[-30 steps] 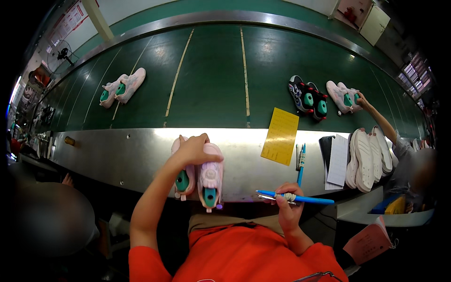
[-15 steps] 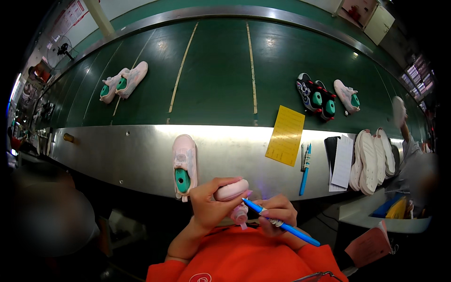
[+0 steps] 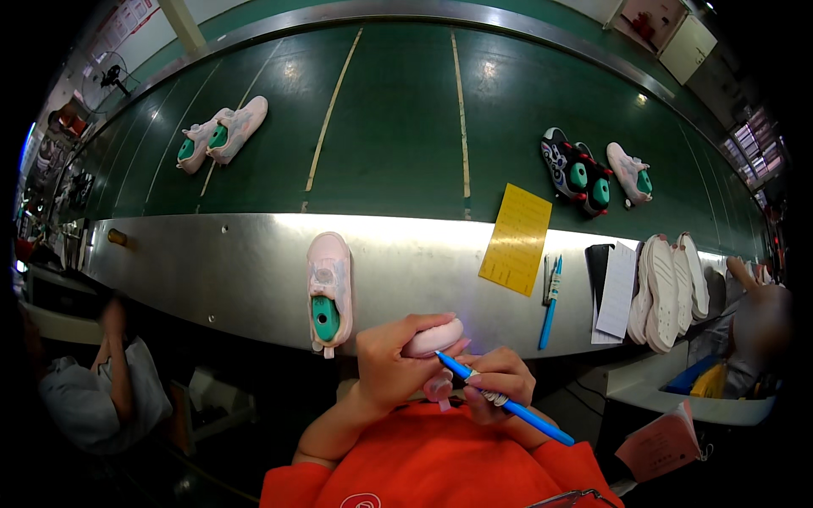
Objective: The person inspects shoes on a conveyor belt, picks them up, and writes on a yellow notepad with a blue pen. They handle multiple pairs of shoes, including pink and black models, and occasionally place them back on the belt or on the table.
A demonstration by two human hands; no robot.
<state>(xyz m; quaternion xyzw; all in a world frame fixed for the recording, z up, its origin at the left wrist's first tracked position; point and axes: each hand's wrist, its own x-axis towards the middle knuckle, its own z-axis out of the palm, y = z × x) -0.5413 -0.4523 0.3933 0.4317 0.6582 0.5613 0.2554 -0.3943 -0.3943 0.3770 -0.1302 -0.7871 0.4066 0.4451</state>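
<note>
Shoes first, taken from the steel ledge [image 3: 212,271] that runs across in front of the person. Far off to the left, beyond the ledge on the green conveyor belt [image 3: 398,127], lies a pair of pale pink trainers with teal lasts [image 3: 222,129]. On the ledge itself, left of centre, a single pale pink trainer with a teal last inside [image 3: 329,288] lies with its long axis pointing away from the person, heel end hanging at the near edge.

Just right of it and below the ledge's near edge, the left hand [image 3: 391,366] is closed around a small pale pink shoe [image 3: 434,337], fingers wrapped over its top. The shoe's long axis runs roughly left to right, tilted up toward the right, close above the orange shirt [image 3: 440,470].

The right hand [image 3: 500,385] sits just beside it, closed in a writing grip on a blue pen [image 3: 505,405]. The pen slants from lower right up to the left, and its tip meets the shoe's near side, or nearly so. So the shoe lies up and to the left of the pen hand, already in the left.

Further right on the ledge: a yellow paper sheet [image 3: 515,240], a second blue pen [image 3: 550,300], and white soles standing on edge [image 3: 667,288].
</note>
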